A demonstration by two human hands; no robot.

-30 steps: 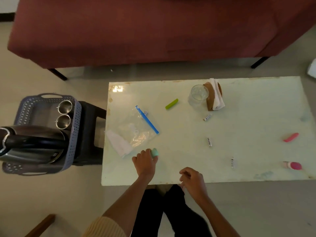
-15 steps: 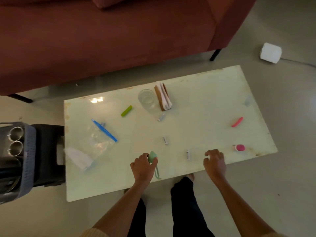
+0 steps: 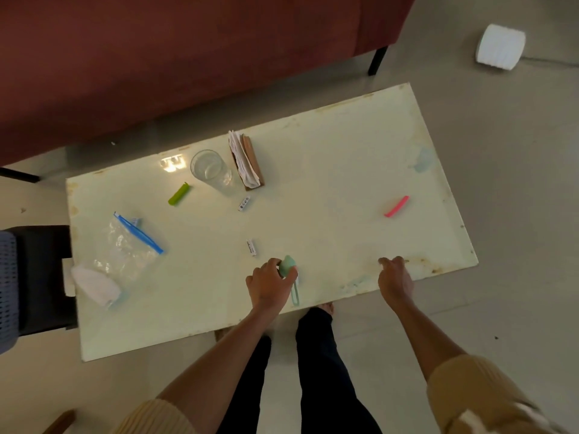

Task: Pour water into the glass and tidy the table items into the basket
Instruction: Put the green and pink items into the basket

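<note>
The glass (image 3: 210, 168) stands at the back of the pale table (image 3: 329, 170) and holds water. Only a strip of the grey basket (image 3: 7, 292) shows, at the far left edge. My left hand (image 3: 270, 285) grips a mint-green item (image 3: 288, 265) near the front edge, and its strap loop (image 3: 295, 296) lies on the table. My right hand (image 3: 393, 277) is at the front right edge. Its fingers curl down over the spot where a pink-capped item lay, and that item is hidden under them.
On the table lie a green clip (image 3: 179, 194), a blue clip (image 3: 139, 234) on a clear bag (image 3: 125, 255), a white tissue (image 3: 94, 286), a pink clip (image 3: 397, 206), two small batteries (image 3: 251, 247) and a napkin holder (image 3: 247, 161). A black stool (image 3: 44, 277) carries the basket. A red sofa (image 3: 188, 57) is behind.
The view has swung right, so the kettle and most of the basket have left it. My right hand reached right along the front edge and now covers the pink-capped item. My left hand still grips the mint-green item.
</note>
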